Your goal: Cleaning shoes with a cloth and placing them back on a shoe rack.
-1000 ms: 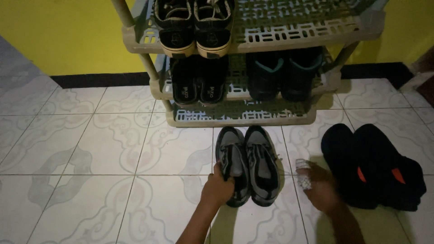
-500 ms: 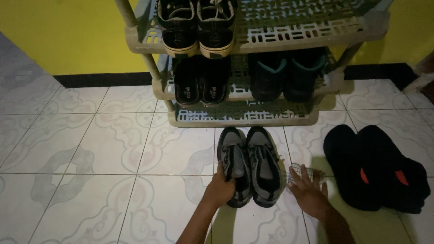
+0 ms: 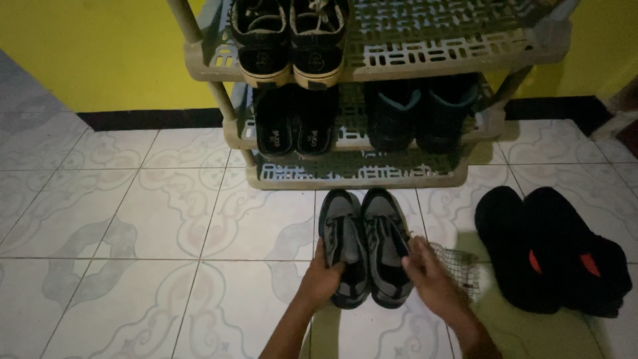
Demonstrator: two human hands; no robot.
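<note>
A pair of grey and black sneakers [image 3: 364, 233] lies on the tiled floor, toes pointing at the shoe rack [image 3: 372, 174]. My left hand [image 3: 321, 279] grips the heel of the left sneaker. My right hand [image 3: 425, 276] rests on the heel side of the right sneaker, fingers curled over its edge. A small mesh net [image 3: 458, 266] lies on the floor just right of my right hand.
The plastic rack holds black shoes [image 3: 292, 33] on the upper shelf, black sandals [image 3: 296, 129] and dark boots [image 3: 422, 116] on the middle shelf. A pair of black shoes with orange marks [image 3: 551, 249] lies on the floor to the right. A yellow wall [image 3: 86, 53] is behind.
My right hand moved left from the floor by the net onto the right sneaker. My left hand stayed on the left sneaker's heel. The view came closer.
</note>
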